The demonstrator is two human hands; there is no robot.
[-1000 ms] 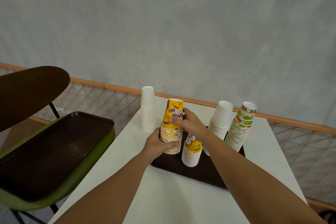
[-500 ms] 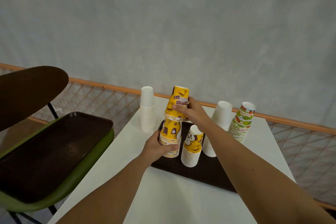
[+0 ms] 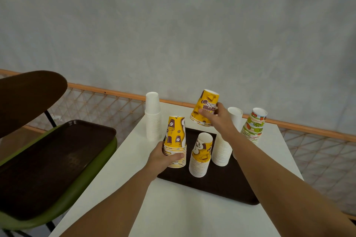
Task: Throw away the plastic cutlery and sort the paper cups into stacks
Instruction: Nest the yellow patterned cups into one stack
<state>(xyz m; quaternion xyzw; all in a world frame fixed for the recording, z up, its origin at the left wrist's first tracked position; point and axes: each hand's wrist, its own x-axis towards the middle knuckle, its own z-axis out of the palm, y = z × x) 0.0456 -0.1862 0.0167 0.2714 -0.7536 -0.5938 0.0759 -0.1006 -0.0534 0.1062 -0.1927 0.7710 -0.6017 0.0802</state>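
Right hand (image 3: 215,119) upper centre of frame, fingers wrapped round a small nested bunch of yellow printed cups (image 3: 205,107), upside down and tilted, held in the air clear of everything below; left hand (image 3: 163,158) centre frame, closed round the lower rims of the yellow cup stack (image 3: 175,140), upside down, standing at the left edge of the dark brown tray (image 3: 221,188); just right of it on the tray a shorter stack (image 3: 201,155), white rims below, yellow-and-white printed cup on top; right of that a plain white stack (image 3: 222,152), its top hidden behind the right forearm; another white cup (image 3: 235,116) shows behind the right hand, base not visible; fruit-print stack (image 3: 254,125) far right, leaning, near the tray's back corner; tall white stack (image 3: 152,115) off the tray, directly on the white table (image 3: 173,213), left of the held stack; left side of frame a green chair (image 3: 57,206) with a second brown tray (image 3: 52,161) lying on the seat; no plastic cutlery in view.
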